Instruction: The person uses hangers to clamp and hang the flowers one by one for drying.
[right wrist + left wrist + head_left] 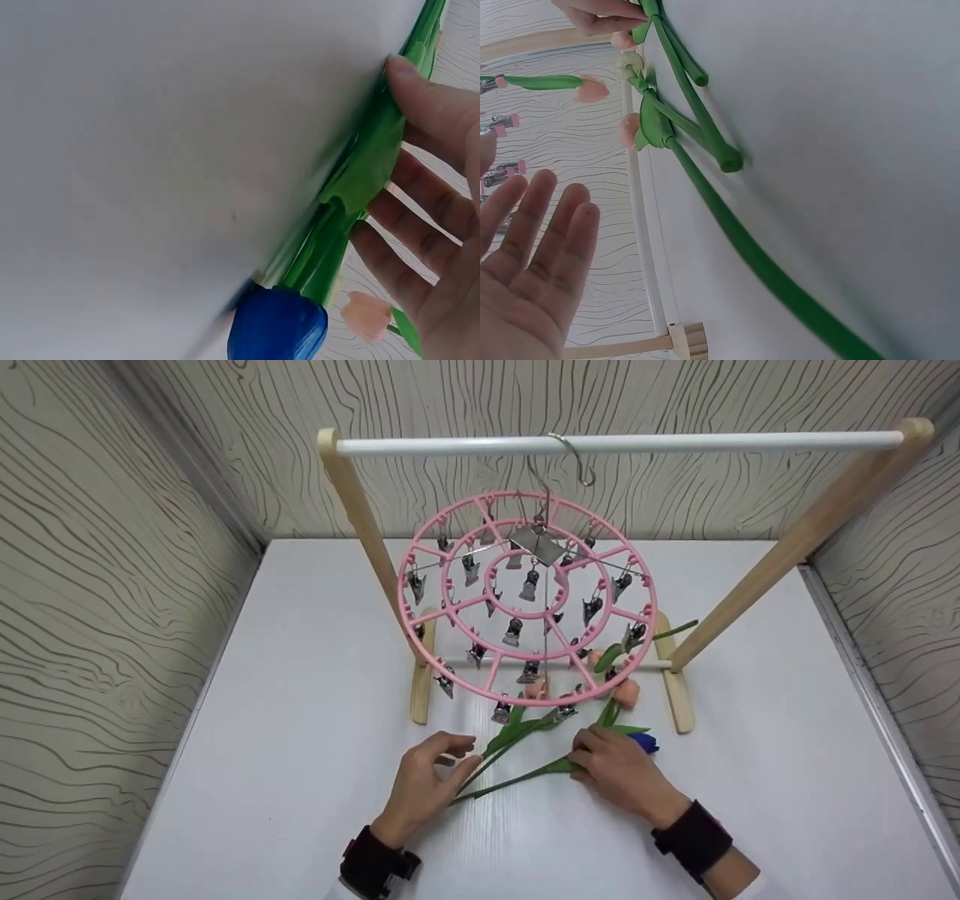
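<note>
Panelling with wavy brown lines (90, 622) stands at far left beside a smooth white table (225, 750). Next comes a pale, slanting wooden post (360, 525) bearing one end of a straight white rod (450, 446). Below, a person's left hand (424, 784), fingers apart and relaxed, holds nothing just beside slender green stems (510, 746) on the table. At centre, a round pink plastic rack (525, 615) fitted with silver metal clips (530, 585) hangs from the rod by a thin metal hook (579, 461). Peach-pink tulip heads (627, 693) show at its front and right rim. Farther right, the person's right hand (619, 769) grips the leafy green stem of a deep-blue tulip (645, 742) low at the table, the bloom emerging past the hand; whether a neighbouring stem is also held cannot be told. A second wooden post (795, 550) leans at far right.
</note>
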Demonstrator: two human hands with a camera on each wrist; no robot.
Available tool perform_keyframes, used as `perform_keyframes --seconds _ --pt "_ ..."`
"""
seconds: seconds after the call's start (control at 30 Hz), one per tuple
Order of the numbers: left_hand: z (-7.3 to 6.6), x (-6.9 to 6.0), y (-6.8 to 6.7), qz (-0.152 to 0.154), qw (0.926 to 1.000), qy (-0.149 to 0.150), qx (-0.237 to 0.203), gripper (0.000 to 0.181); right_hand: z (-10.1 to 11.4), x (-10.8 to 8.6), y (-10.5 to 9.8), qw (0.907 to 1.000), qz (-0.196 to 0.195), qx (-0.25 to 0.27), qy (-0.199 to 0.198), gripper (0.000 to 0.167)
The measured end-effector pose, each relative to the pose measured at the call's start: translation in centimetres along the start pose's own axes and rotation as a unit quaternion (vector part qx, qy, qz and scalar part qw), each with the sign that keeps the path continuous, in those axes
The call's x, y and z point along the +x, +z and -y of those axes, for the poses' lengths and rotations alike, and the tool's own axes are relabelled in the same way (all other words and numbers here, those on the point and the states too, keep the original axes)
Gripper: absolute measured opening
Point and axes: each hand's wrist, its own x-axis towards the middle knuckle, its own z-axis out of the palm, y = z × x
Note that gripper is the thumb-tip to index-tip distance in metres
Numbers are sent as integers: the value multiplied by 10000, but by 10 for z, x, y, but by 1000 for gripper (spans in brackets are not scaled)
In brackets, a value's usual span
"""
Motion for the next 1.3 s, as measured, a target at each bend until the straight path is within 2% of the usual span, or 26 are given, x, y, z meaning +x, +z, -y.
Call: perform_keyframes --seconds 0.27,0.43,0.6,0.67,0.8,0.97,1.13,1.3 --pt "-1 0 -4 -20 9999 -105 65 23 1 -2 -2 9997 -169 -175 -12 14" --pt "-4 0 -9 -98 9999 -95 -24 23 -4 -8 -6 9987 -480 -120 111 18" --pt "-10 0 -13 -113 9994 203 -237 28 -12 -14 -10 9940 -1081 35 157 21" --pt "-12 -1 -14 -54 9987 388 -314 33 -14 -15 -13 9914 -1276 206 196 22" --pt "-18 -1 -13 126 9977 493 -457 39 -13 -16 -20 9853 -1518 724 295 26" --pt "-24 1 -4 171 9959 422 -783 34 -7 -15 -28 9698 -1680 1724 388 27" --pt "-33 5 10 16 9910 443 -1261 28 5 -13 -35 9465 -1791 2654 400 27" --pt "-47 9 20 -131 9834 532 -1731 24 19 -11 -34 9248 -1893 3281 366 30"
